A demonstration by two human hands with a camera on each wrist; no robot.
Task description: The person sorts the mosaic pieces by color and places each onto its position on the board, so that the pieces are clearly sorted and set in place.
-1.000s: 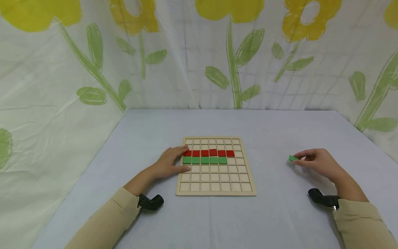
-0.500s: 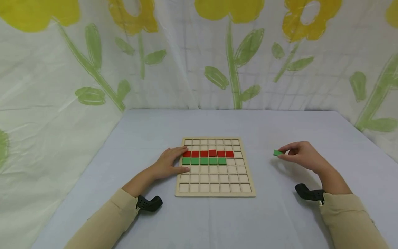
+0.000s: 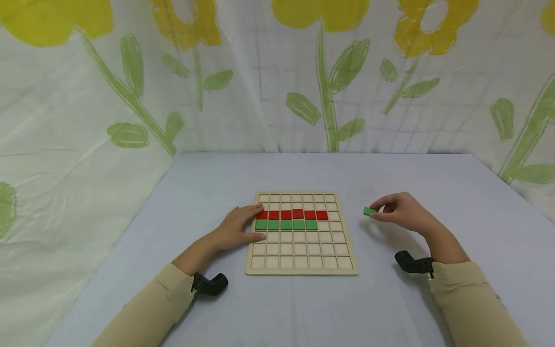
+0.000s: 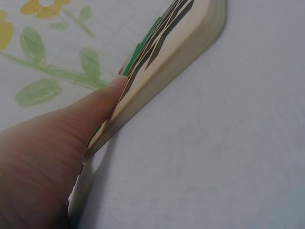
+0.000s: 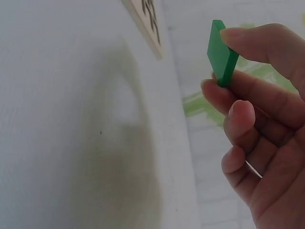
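A square wooden grid board point(image 3: 302, 272) lies on the table, its cells framed by thin raised strips. Across it runs a row of several red tiles point(image 3: 286, 215); one near the middle sits slightly out of line. Just nearer lies a row of several green tiles point(image 3: 286, 225). My left hand point(image 3: 236, 229) rests on the board's left edge, fingers over the red row's end and thumb point(image 4: 102, 102) on the near cells. To the right of the board, my right hand point(image 3: 403, 212) pinches a green tile point(image 5: 221, 55) between thumb and fingers, raised above the table.
A pale cloth covers the table point(image 3: 299, 308). Behind and to the left hangs a white curtain point(image 3: 243, 115) printed with yellow flowers. Black wrist devices sit at both sleeves, the left one point(image 3: 210, 284) close to the tabletop and the right one point(image 3: 414, 262) above it.
My right hand has moved left and slightly away from me, carrying the green tile toward the board's right side. My left hand and the tile rows stay as they were.
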